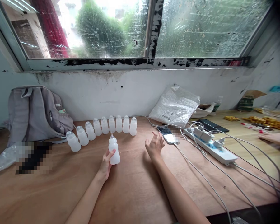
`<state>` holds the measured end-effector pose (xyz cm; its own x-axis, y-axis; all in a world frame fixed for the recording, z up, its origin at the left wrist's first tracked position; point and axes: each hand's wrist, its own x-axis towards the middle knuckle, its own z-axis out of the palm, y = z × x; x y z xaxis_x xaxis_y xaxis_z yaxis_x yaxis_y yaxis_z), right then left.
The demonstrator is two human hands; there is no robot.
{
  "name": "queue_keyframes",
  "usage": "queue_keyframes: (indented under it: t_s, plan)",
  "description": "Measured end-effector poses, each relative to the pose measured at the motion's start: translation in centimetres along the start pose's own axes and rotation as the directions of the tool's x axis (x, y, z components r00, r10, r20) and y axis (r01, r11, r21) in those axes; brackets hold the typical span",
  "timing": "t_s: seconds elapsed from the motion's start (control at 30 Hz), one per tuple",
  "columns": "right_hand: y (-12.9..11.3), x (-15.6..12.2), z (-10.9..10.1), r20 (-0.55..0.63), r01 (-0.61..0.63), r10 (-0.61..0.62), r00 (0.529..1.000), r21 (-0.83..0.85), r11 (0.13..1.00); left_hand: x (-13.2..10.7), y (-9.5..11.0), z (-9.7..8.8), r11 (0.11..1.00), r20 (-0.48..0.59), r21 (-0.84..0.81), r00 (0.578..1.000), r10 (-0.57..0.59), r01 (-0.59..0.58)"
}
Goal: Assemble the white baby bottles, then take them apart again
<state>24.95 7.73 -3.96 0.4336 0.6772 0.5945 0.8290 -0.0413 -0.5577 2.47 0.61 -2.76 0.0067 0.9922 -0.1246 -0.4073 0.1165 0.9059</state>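
A white baby bottle (115, 154) with a clear nipple on top stands nearly upright in front of me. My left hand (105, 164) is closed round its left side, thumb across the front. Off to the right, my right hand (155, 145) is raised a little over the table with its fingers spread and nothing in them. It is nearest to a phone (167, 135) plugged into a white cable. Behind the held bottle, several like baby bottles (97, 127) with clear domed caps stand in a curved row.
A white power strip (210, 146) with plugs and trailing cables lies on the right. A grey backpack (35, 112) leans by the wall at the left. A white plastic bag (174, 105) and a dark tablet-like slab (213, 125) lie further back. Another person's hand (274, 138) rests near yellow parts at the far right.
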Motion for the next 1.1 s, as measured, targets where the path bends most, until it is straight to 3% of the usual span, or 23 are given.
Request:
queue_keyframes:
  t_s: [0.07,0.17,0.3,0.37,0.47,0.53,0.6,0.7,0.93,1.1]
  plan:
    - [1.3,0.6,0.3,-0.006,-0.076,0.077,0.997,0.057,0.995,-0.1,0.0,0.1,0.998,-0.002,0.061,1.000,0.015,-0.015]
    - [2.3,0.9,1.0,0.140,-0.126,0.092,0.986,0.261,0.957,0.1,-0.2,0.1,0.983,0.010,0.164,0.997,0.079,-0.079]
    - [1.3,0.0,1.9,0.313,-0.217,0.059,0.948,0.499,0.839,0.5,-0.8,0.0,0.895,-0.010,0.385,0.969,0.249,-0.226]
    - [0.2,-0.7,2.0,0.406,-0.340,0.076,0.911,0.631,0.697,0.6,-1.0,-0.2,0.794,0.007,0.539,0.943,0.332,-0.283]
    - [-1.3,-1.4,1.7,0.531,-0.524,0.094,0.842,0.765,0.375,0.7,-1.1,-0.3,0.649,0.052,0.679,0.906,0.421,-0.341]
    - [-2.0,-1.6,1.4,0.596,-0.600,0.083,0.799,0.780,0.175,0.7,-1.1,-0.3,0.615,0.062,0.710,0.900,0.432,-0.344]
    - [-2.4,-1.6,1.1,0.642,-0.645,0.066,0.764,0.761,0.068,0.7,-1.1,-0.3,0.625,0.059,0.707,0.908,0.414,-0.331]
    - [-2.8,-1.7,0.7,0.689,-0.688,0.010,0.725,0.724,0.047,0.7,-1.0,-0.2,0.661,0.050,0.679,0.918,0.392,-0.319]
    - [-3.6,-2.4,0.4,0.719,-0.707,-0.077,0.691,0.694,0.138,0.6,-0.9,0.0,0.748,0.012,0.588,0.928,0.372,-0.308]
    - [-3.7,-2.7,0.5,0.720,-0.704,-0.125,0.683,0.694,0.149,0.6,-0.9,0.0,0.708,0.053,0.628,0.925,0.376,-0.324]
